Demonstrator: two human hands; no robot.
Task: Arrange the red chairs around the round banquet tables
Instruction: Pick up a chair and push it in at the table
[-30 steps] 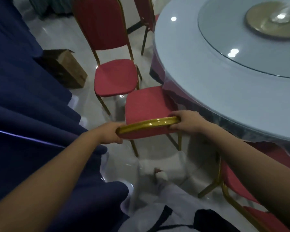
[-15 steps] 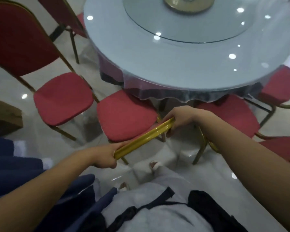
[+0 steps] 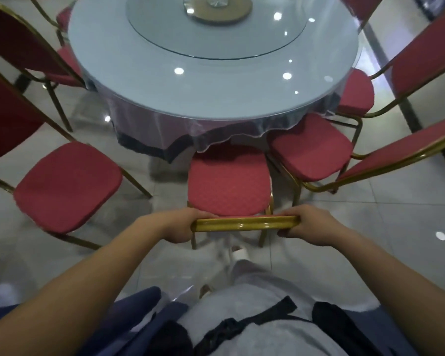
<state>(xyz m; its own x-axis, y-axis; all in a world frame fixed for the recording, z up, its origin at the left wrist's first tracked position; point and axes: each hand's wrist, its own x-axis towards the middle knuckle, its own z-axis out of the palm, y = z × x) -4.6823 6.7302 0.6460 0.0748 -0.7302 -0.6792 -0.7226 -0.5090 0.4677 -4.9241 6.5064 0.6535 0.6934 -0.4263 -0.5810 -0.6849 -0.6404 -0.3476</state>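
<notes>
A red chair with a gold frame stands directly in front of me, its seat's far edge just under the cloth of the round banquet table. My left hand grips the left end of the chair's gold top rail and my right hand grips the right end. The backrest itself is foreshortened and mostly hidden below the rail.
Another red chair stands apart at the left, and two more sit at the table's right. Tall chair backs rise at the far left and right. A glass turntable tops the table. Grey tiled floor surrounds everything.
The held chair has swung round from the table's left side to face it squarely, and its rail has levelled out from a tilt. The dark blue cloth has dropped out of sight at the left.
</notes>
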